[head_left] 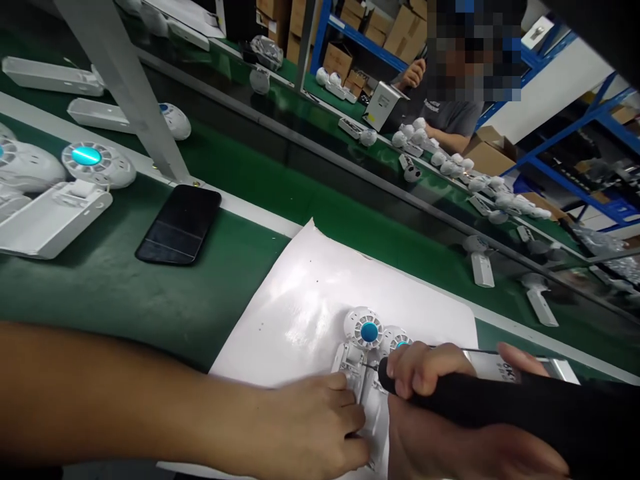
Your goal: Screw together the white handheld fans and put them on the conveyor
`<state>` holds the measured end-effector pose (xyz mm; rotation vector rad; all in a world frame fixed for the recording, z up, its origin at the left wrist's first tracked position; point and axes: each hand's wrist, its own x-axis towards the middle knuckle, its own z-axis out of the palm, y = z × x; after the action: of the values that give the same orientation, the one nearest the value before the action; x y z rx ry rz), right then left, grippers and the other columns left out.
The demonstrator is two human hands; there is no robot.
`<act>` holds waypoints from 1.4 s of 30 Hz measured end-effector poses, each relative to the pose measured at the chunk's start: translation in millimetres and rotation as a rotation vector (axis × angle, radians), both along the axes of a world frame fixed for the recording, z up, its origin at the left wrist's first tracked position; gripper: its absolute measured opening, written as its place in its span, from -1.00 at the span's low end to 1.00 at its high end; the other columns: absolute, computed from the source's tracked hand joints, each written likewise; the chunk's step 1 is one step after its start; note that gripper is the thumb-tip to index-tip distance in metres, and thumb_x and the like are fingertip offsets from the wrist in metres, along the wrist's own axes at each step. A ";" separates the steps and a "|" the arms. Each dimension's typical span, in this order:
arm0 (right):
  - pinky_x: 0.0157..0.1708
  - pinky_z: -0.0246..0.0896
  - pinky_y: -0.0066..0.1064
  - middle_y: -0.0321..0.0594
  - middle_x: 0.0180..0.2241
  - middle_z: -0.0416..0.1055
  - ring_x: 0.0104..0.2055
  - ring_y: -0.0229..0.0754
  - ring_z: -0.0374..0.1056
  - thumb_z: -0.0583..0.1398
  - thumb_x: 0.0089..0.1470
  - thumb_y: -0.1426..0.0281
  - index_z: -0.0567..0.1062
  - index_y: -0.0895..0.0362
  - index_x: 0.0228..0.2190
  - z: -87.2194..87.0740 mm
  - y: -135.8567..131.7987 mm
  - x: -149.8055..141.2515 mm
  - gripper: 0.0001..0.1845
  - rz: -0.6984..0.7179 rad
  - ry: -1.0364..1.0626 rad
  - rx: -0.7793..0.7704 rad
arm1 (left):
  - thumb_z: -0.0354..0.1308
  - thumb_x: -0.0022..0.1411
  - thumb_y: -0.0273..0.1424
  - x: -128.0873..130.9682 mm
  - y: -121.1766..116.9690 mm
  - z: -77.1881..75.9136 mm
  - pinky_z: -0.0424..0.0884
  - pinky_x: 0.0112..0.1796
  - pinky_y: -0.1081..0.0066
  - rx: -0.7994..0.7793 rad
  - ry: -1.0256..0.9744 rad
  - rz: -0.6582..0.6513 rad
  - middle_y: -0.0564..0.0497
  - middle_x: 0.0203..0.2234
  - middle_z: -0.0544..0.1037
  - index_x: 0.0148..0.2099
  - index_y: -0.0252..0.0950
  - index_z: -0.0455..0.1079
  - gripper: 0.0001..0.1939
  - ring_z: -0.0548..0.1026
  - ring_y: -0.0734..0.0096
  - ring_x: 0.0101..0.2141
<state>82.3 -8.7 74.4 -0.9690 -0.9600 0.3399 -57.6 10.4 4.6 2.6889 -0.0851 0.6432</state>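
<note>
My left hand [320, 423] is closed around the handle of a white folding fan [346, 360] with a round grille and a blue centre disc. The handle's cover is off at its upper end, showing the inside. My right hand [430, 368] grips a black electric screwdriver [530, 410], held nearly level. Its thin bit points left into the hinge end of the open handle; whether it touches a screw is too small to tell. A second fan [397, 337] lies close alongside, partly hidden by my right hand. Both fans rest on a white sheet [290, 313].
At the left, a black phone [180, 223] lies on the green bench beside more white fans [97, 163]. A metal post [125, 87] rises at the bench edge. Beyond runs a green conveyor [250, 170] carrying several fan parts. Across it sits a co-worker [453, 117].
</note>
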 end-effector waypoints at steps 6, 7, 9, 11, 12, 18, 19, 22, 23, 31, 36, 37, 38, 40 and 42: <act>-0.65 0.18 -0.33 -0.52 -0.60 0.33 -0.69 -0.25 0.08 0.12 0.24 -0.24 0.35 -0.08 0.06 -4.3 10.8 1.7 -0.39 -0.081 0.031 -0.015 | 0.23 0.44 -0.36 -0.4 -2.7 -3.2 0.35 -0.18 0.19 -0.010 -0.004 0.020 -0.01 -0.34 0.51 -0.15 -0.28 0.44 -0.90 0.48 0.26 -0.33; -0.66 0.19 -0.33 -0.53 -0.60 0.33 -0.69 -0.25 0.09 0.13 0.23 -0.25 0.33 -0.09 0.05 -6.3 10.9 3.5 -0.39 -0.050 0.028 -0.026 | 0.24 0.43 -0.36 -0.6 -2.6 -3.0 0.35 -0.18 0.18 -0.010 0.001 0.017 -0.02 -0.33 0.52 -0.14 -0.29 0.45 -0.90 0.48 0.26 -0.32; -0.66 0.19 -0.35 -0.56 -0.60 0.33 -0.70 -0.26 0.09 0.18 0.20 -0.24 0.29 -0.10 0.01 -11.9 11.4 6.2 -0.41 0.016 0.032 -0.061 | 0.24 0.41 -0.37 -1.0 -2.1 -2.5 0.36 -0.17 0.18 -0.008 0.000 0.012 0.00 -0.34 0.51 -0.15 -0.30 0.44 -0.90 0.47 0.28 -0.33; -0.66 0.19 -0.38 -0.57 -0.60 0.33 -0.70 -0.27 0.10 0.24 0.17 -0.20 0.26 -0.10 -0.04 -18.0 12.5 7.1 -0.43 0.048 0.055 -0.093 | 0.22 0.43 -0.37 -1.2 -1.8 -1.8 0.36 -0.17 0.18 0.000 -0.011 0.013 0.03 -0.37 0.47 -0.18 -0.31 0.42 -0.89 0.44 0.31 -0.35; -0.66 0.19 -0.38 -0.57 -0.60 0.32 -0.70 -0.28 0.10 0.26 0.16 -0.18 0.26 -0.09 -0.05 -20.7 13.0 6.9 -0.43 0.060 0.066 -0.107 | 0.21 0.43 -0.39 -1.3 -1.8 -1.5 0.35 -0.18 0.18 0.005 -0.021 0.019 0.04 -0.39 0.46 -0.19 -0.31 0.41 -0.89 0.43 0.32 -0.37; -0.64 0.17 -0.43 -0.58 -0.60 0.28 -0.69 -0.33 0.07 0.23 0.22 -0.07 0.26 -0.08 -0.05 -30.0 16.9 3.8 -0.54 0.083 0.119 -0.084 | 0.18 0.44 -0.44 -3.3 -2.5 0.3 0.33 -0.21 0.21 0.055 -0.007 0.041 0.03 -0.39 0.44 -0.23 -0.29 0.37 -0.88 0.39 0.33 -0.39; -0.64 0.17 -0.45 -0.58 -0.60 0.27 -0.69 -0.34 0.07 0.22 0.25 -0.02 0.26 -0.08 -0.05 -30.9 18.4 3.9 -0.58 0.089 0.126 -0.073 | 0.20 0.44 -0.44 -3.8 -2.3 0.5 0.33 -0.21 0.21 0.073 -0.003 0.037 0.03 -0.39 0.44 -0.23 -0.29 0.37 -0.87 0.39 0.33 -0.39; -0.65 0.14 -0.49 -0.56 -0.59 0.27 -0.69 -0.35 0.09 0.19 0.30 0.07 0.29 -0.05 -0.03 -29.6 23.1 7.1 -0.66 0.134 0.134 -0.053 | 0.19 0.46 -0.46 -5.5 0.1 3.0 0.33 -0.20 0.22 0.120 -0.018 0.042 0.01 -0.39 0.47 -0.21 -0.29 0.40 -0.88 0.41 0.33 -0.39; -0.65 0.15 -0.48 -0.54 -0.58 0.28 -0.69 -0.35 0.11 0.20 0.29 0.06 0.31 -0.03 -0.01 -27.4 23.8 8.9 -0.63 0.151 0.131 -0.046 | 0.17 0.48 -0.45 -6.4 1.4 4.8 0.34 -0.19 0.23 0.129 -0.024 0.046 0.01 -0.39 0.48 -0.18 -0.30 0.43 -0.90 0.42 0.32 -0.39; -0.57 0.31 -0.34 -0.37 -0.30 0.53 -0.60 -0.28 0.33 0.15 0.24 -0.21 0.13 -0.25 0.37 1.9 -0.2 10.9 -0.21 0.088 0.030 0.105 | 0.15 0.46 -0.45 -19.3 0.4 24.7 0.42 0.06 0.10 0.170 -0.023 -0.003 -0.14 -0.19 0.63 0.29 -0.44 0.42 -0.58 0.51 0.16 -0.25; -0.67 0.16 -0.42 -0.56 -0.60 0.32 -0.71 -0.33 0.12 0.24 0.12 -0.27 0.38 -0.08 -0.02 2.6 -2.2 4.3 -0.35 0.110 0.091 0.065 | 0.17 0.47 -0.40 -22.0 -3.5 23.7 0.46 -0.06 0.15 0.114 0.017 -0.075 -0.10 -0.23 0.60 0.25 -0.42 0.45 -0.62 0.46 0.22 -0.29; -0.67 0.17 -0.41 -0.55 -0.59 0.34 -0.70 -0.32 0.14 0.23 0.12 -0.28 0.37 -0.07 -0.03 3.1 -1.8 4.3 -0.35 0.101 0.099 0.076 | 0.16 0.48 -0.41 -22.8 -2.6 21.9 0.45 -0.09 0.16 0.111 0.016 -0.068 -0.09 -0.25 0.59 0.25 -0.43 0.45 -0.63 0.45 0.22 -0.31; -0.66 0.20 -0.39 -0.54 -0.58 0.35 -0.70 -0.31 0.16 0.19 0.17 -0.26 0.36 -0.07 0.00 4.8 -2.3 5.5 -0.37 0.083 0.103 0.091 | 0.14 0.49 -0.42 -24.1 -1.1 19.7 0.44 -0.13 0.16 0.114 0.016 -0.053 -0.10 -0.27 0.58 0.25 -0.45 0.44 -0.64 0.44 0.22 -0.32; -0.62 0.26 -0.34 -0.51 -0.55 0.39 -0.67 -0.28 0.21 0.10 0.31 -0.16 0.34 -0.10 0.07 12.8 -7.5 12.8 -0.48 0.088 0.063 0.113 | 0.10 0.49 -0.48 -27.4 4.5 14.3 0.43 -0.17 0.17 0.121 0.030 -0.014 -0.10 -0.31 0.56 0.24 -0.47 0.43 -0.66 0.42 0.22 -0.35; -0.58 0.30 -0.29 -0.51 -0.53 0.38 -0.65 -0.26 0.23 0.09 0.38 0.00 0.37 -0.14 0.02 25.7 -19.0 27.6 -0.69 0.095 -0.006 0.094 | 0.05 0.48 -0.55 -30.3 16.1 8.5 0.43 -0.15 0.19 0.099 0.084 0.011 -0.10 -0.29 0.55 0.29 -0.47 0.38 -0.61 0.43 0.22 -0.33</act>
<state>110.0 -27.7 100.2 -0.8415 -1.0202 0.3684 -87.9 26.5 13.1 2.8100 -0.0825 0.5413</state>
